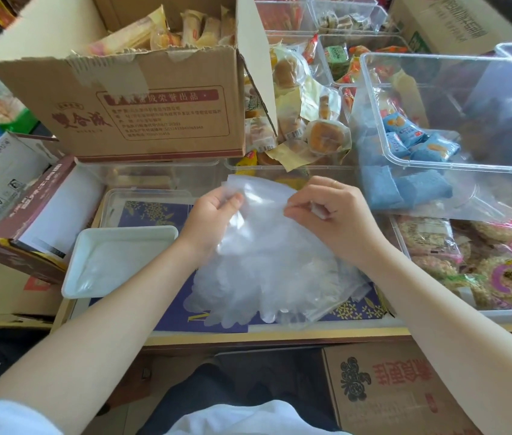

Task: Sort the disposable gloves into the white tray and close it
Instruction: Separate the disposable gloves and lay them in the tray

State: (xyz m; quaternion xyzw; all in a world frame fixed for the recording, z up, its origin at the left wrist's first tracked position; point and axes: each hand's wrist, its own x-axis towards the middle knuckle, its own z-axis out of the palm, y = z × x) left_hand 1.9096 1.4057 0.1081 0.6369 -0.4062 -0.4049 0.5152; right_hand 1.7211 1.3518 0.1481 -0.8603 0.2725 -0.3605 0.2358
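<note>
Holding up one thin clear glove (261, 202), the left hand (209, 219) pinches its upper left edge between thumb and fingers while the right hand (326, 211) pinches the right edge with curled fingertips. Beneath them a loose heap of disposable gloves (267, 287) lies on the purple patterned box lid (166, 315), toward its near edge. The white tray (113, 259) sits at the lid's left edge, open; whether anything is in it cannot be told, and its clear cover (144, 199) seems to lie just behind it.

The film is likely clingy and slippery: two gloves may lift as one, or the heap may slide off the near edge.

The cardboard carton (141, 111) at the far left carries red Chinese print, too small to read surely.
</note>
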